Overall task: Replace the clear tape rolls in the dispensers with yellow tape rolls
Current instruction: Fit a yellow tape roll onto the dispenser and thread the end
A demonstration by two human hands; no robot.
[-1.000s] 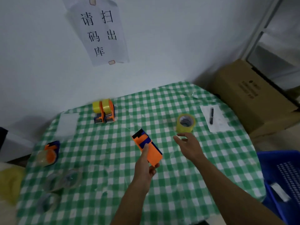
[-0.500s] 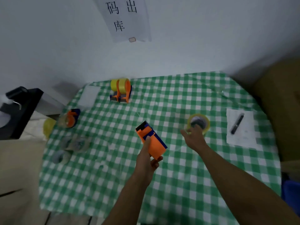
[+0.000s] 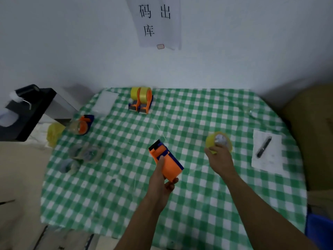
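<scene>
Yellow tape roll (image 3: 210, 142) was right of desk (image 3: 198, 204) centre, near paper sheet (image 3: 270, 165). Right grip (image 3: 219, 160) was curled round roll's near rim. Left grip (image 3: 160, 183) clasped orange dispenser (image 3: 166, 159), seemingly empty, above desk. I judged roll light, stiff, smooth-sided; best hold across rim, thumb inside core.

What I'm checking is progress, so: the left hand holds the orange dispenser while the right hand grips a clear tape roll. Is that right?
Not quite. The roll gripped by the right hand is a yellow tape roll, not a clear one, as the head view shows. The rest stands: the left hand holds the orange dispenser.
</scene>
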